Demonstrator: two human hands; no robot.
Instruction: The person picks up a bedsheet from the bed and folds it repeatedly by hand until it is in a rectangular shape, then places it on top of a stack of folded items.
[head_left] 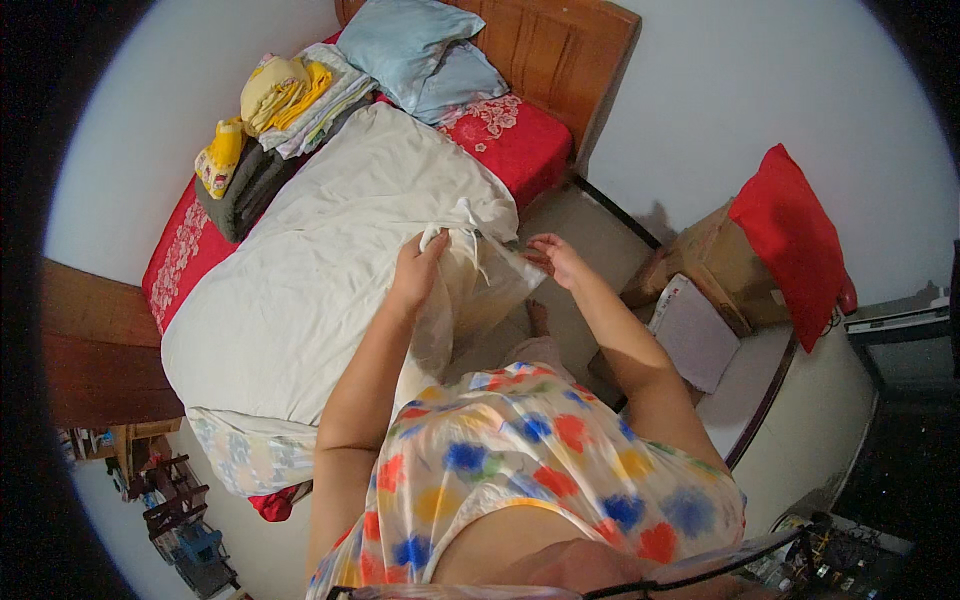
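White sheet point(330, 250), hands point(418, 268) gripping, folded clothes point(285, 100) beyond

Cardboard box point(712, 262) is sitting on the floor by the wall, right of the bed; brown, rectangular, flaps partly open. A red cushion point(795, 240) is leaning on its top right side. A flat white pack point(692, 333) with rounded corners is lying against its front. No signs or screens showing.

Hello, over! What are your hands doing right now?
Left hand gripping white cover corner on bed. Right hand open, touching its edge. Folded clothes and pillows beyond, not blocking.
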